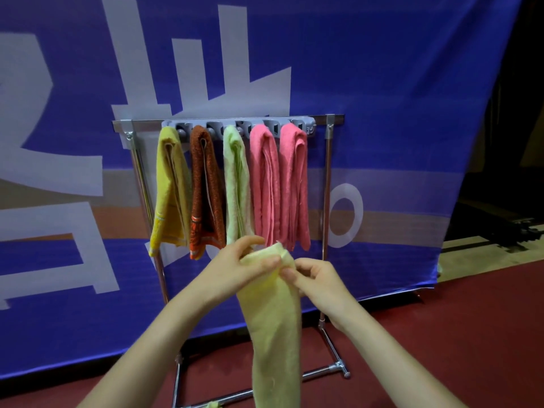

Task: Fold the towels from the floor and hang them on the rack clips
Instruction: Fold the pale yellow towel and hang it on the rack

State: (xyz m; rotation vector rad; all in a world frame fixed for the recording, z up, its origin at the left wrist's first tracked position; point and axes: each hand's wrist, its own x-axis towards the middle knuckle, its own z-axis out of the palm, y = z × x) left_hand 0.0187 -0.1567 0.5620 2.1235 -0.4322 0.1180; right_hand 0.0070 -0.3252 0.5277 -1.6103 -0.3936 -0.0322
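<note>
Head-worn wide view, facing forward and down, close to rack

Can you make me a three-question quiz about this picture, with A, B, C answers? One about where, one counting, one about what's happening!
1. Where on the silver metal rack does the mustard-yellow terry towel hang?
A. far left
B. middle
C. far right

2. How many towels hang on the rack?
A. three
B. five
C. seven

3. What is happening to the pale yellow terry towel?
A. it lies on the floor
B. it is clipped up
C. the left hand and right hand hold it

Answers:
1 A, it is the leftmost hanging towel.
2 B, one mustard-yellow, one rust-orange towel, one light green towel, two pink towels.
3 C, both pinch its top end.
</note>
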